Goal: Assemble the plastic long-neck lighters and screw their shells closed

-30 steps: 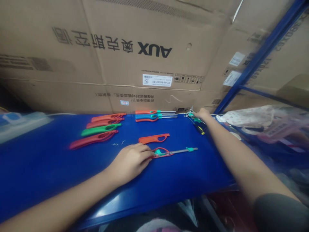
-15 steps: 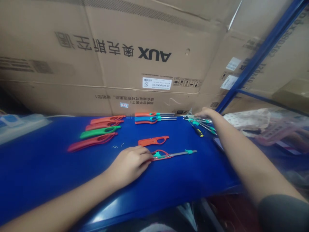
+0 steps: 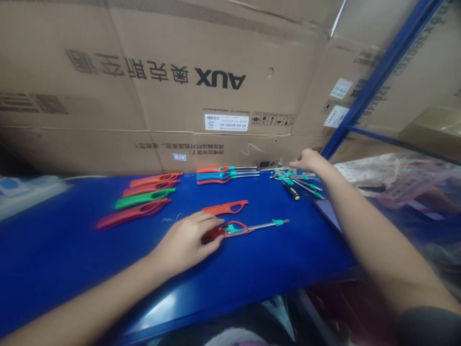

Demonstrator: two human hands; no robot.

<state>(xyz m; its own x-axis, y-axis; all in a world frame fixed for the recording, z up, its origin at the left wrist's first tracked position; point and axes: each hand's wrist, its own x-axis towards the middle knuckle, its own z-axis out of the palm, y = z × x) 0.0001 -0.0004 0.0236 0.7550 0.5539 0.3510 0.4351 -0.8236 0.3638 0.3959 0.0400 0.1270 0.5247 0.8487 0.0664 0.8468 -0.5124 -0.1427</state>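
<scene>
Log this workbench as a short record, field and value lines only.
left hand: fingers and thumb on an opened red lighter
right hand: at the pile of metal lighter tubes; grip unclear
pile's near edge: yellow-and-black screwdriver
beyond left hand: loose orange handle shell
far left: handle shells, green, red and orange
far middle: orange, blue and red lighters
surface: blue tabletop
backdrop: cardboard printed AUX

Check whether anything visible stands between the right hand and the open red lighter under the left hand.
The pile of metal tubes with green parts lies nearest the right hand, with a yellow-and-black handle at its near side. Past these, nothing visible stands before the open red lighter; the orange shell half lies beside it.
</scene>
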